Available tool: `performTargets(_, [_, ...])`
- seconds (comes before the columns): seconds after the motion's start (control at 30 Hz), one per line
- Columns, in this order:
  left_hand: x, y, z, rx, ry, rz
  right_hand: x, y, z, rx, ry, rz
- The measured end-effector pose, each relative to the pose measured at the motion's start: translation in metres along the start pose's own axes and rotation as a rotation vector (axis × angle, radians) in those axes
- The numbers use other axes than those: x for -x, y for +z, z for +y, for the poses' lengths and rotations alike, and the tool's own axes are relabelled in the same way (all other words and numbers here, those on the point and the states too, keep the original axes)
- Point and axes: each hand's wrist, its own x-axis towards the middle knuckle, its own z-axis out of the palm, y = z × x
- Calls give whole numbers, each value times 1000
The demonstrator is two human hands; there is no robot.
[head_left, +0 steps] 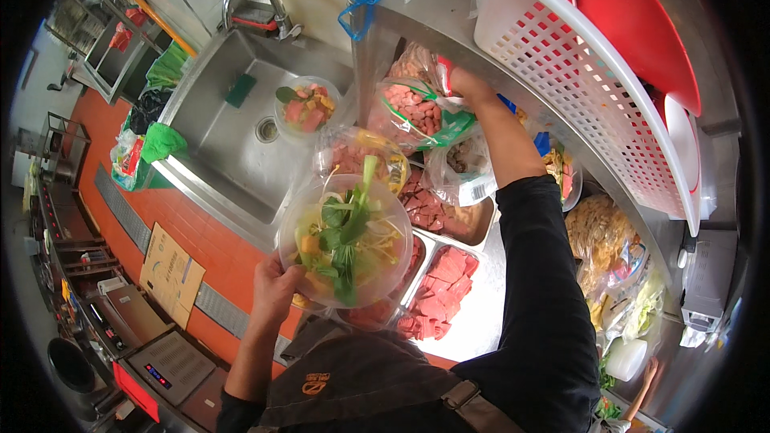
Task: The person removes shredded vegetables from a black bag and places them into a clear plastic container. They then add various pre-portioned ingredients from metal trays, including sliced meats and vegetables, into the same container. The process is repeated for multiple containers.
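Note:
My left hand (275, 287) is closed on the rim of a clear round plastic bowl (393, 261), thumb on the near left edge. Inside the bowl are leafy greens (345, 232), bean sprouts and some orange-yellow pieces. My right arm stretches far forward, and my right hand (469, 84) is at a clear plastic bag with a red and white label (443, 76). Its fingers are mostly hidden there. Just beside it sits an open bag of small pink sausage pieces (413, 108). Sliced pink meat (441, 285) fills a metal tray below, with darker red chunks (425, 204) in another.
A steel sink (216, 136) at the left holds a second filled bowl (306, 106) and a green scouring pad (240, 91). A metal pole (367, 32) rises between sink and bags. A white perforated basket (561, 56) overhangs at the right. A co-worker's hand (648, 373) shows at the lower right.

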Motion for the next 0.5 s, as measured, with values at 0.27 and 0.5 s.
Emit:
performTargets(0.27, [2,6,-3,73,4,17,-1,6,8,-37,43,233])
performTargets(0.5, [7,9,5,54,21,9,-11,5,12,-58,58,357])
